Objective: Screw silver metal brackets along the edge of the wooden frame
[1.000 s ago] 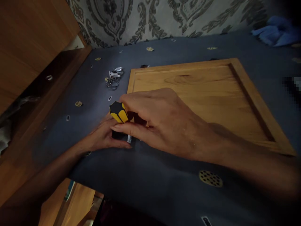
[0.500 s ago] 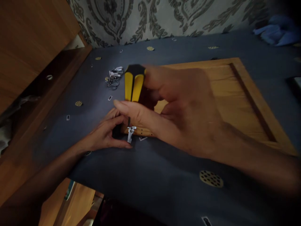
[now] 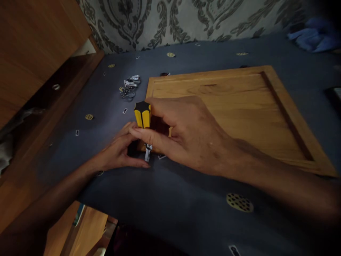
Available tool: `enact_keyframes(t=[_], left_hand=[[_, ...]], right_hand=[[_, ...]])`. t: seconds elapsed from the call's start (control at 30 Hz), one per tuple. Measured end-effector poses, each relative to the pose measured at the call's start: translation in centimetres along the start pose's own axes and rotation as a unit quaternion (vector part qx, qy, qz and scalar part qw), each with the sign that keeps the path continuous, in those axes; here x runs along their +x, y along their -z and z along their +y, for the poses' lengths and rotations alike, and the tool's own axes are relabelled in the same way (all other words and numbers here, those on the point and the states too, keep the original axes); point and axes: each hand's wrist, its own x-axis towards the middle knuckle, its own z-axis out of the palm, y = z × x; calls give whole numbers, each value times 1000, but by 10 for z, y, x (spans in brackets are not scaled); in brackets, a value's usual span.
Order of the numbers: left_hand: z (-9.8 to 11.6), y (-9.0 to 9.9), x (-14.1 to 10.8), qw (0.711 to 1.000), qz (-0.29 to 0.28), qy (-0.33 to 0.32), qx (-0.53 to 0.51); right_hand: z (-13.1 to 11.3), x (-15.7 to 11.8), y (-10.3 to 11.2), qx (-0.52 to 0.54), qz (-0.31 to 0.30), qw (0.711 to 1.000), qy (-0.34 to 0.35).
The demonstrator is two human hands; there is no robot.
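A wooden cabinet door (image 3: 229, 106) lies flat on the cloth-covered table. At its near left corner sits a metal hinge (image 3: 147, 155), its arm jutting over the door's edge. My left hand (image 3: 117, 151) is closed around this corner, the thumb against the hinge's near end and the fingers by its left side, partly hidden. With bent fingers, my right hand (image 3: 186, 137) grips a yellow and black screwdriver (image 3: 142, 115), held upright over the hinge. The screwdriver's tip is hidden behind my right thumb.
Several more metal hinges (image 3: 130, 85) lie in a small pile beyond the door's left side. A blue cloth (image 3: 314, 35) is at the far right, and a dark flat object (image 3: 334, 99) at the right edge. Wooden furniture (image 3: 39, 46) borders the table on the left.
My right hand and the screwdriver have come down and slightly left, closer to the hinge. More of the door's far left part shows. My left hand has stayed in place.
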Motion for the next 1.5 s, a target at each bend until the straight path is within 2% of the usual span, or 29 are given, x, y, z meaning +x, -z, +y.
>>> enact_keyframes(t=[0.13, 0.4, 0.53, 0.77, 1.03, 1.3, 1.5], left_hand=[[0, 0, 0, 1000, -4, 6, -8], [2, 2, 1, 1000, -6, -1, -13], [1, 1, 2, 1000, -5, 2, -20], [8, 0, 2, 997, -18, 45, -67], [4, 1, 1, 996, -35, 32, -76], [2, 1, 2, 999, 8, -19, -36], [7, 3, 4, 999, 1, -6, -35]], right_hand=[[-2, 1, 2, -4, -23, 1000, -7], [-4, 4, 4, -17, -15, 1000, -10], [-2, 3, 2, -9, -25, 1000, 1], [-2, 3, 0, -19, -30, 998, 49], [0, 0, -5, -4, -2, 999, 37], [3, 6, -5, 54, 3, 998, -23], [4, 5, -9, 51, 18, 997, -55]])
